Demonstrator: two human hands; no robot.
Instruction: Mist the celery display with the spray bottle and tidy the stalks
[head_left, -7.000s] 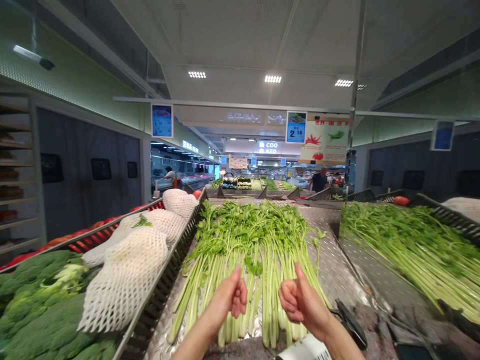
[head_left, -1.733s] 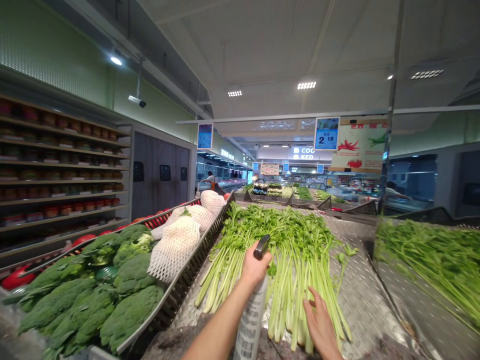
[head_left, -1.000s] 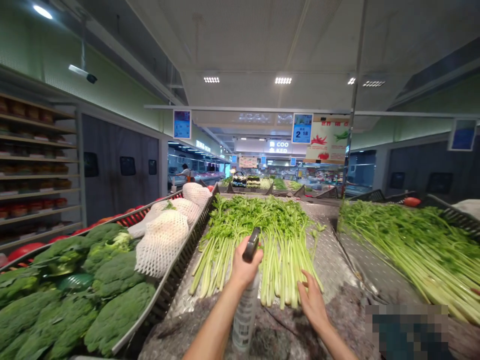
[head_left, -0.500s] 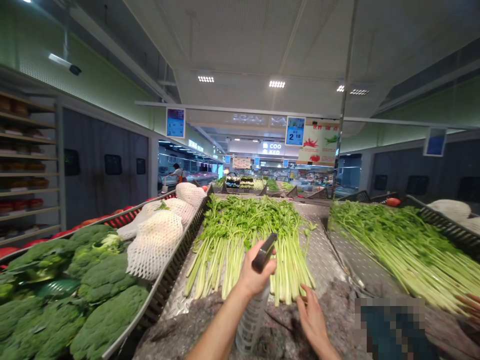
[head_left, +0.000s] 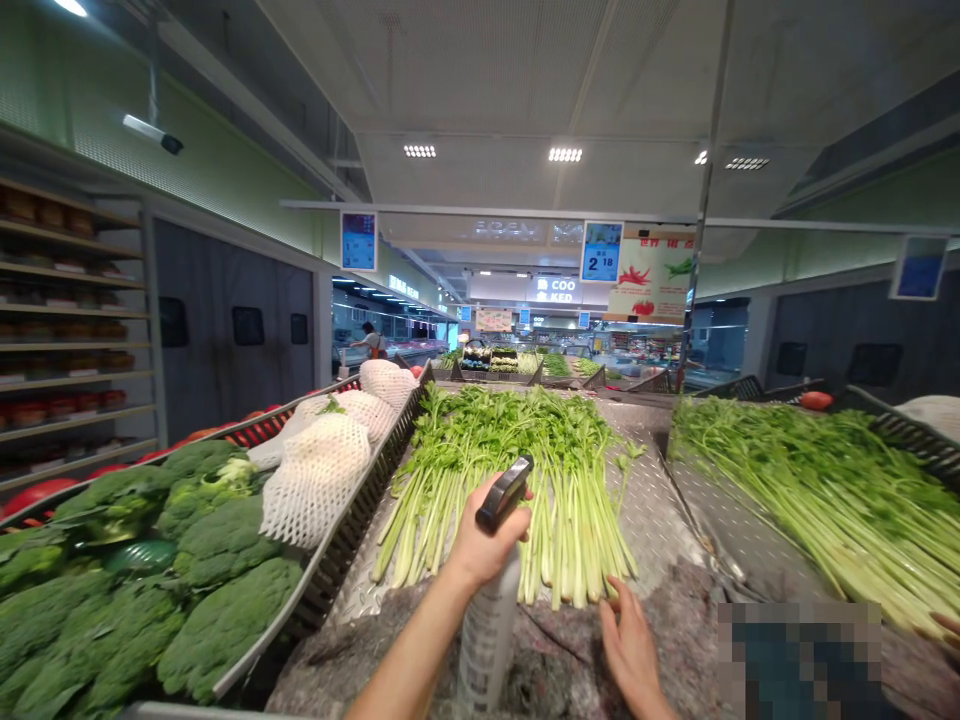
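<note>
My left hand (head_left: 484, 535) is wrapped round the neck of a spray bottle (head_left: 487, 640), whose black trigger head (head_left: 504, 494) points away over the celery and whose body is pale and see-through. Bunches of celery (head_left: 517, 470) lie spread on a patterned metal shelf (head_left: 360, 595), leaves to the back and stalk ends toward me. My right hand (head_left: 628, 640) is at the lower right of the celery, fingers stretched out and apart, fingertips beside the stalk ends. Whether they touch a stalk I cannot tell. It holds nothing visible.
A grey fuzzy cloth (head_left: 382, 650) covers the shelf's front. To the left, a black crate wall (head_left: 360, 500) borders broccoli (head_left: 232, 560) and vegetables in white foam nets (head_left: 319, 475). A mirror (head_left: 750, 480) on the right reflects the celery. Price signs (head_left: 601, 252) hang overhead.
My left hand has moved a little left over the celery with the spray bottle. The right hand stays by the stalk ends. The view has shifted slightly.
</note>
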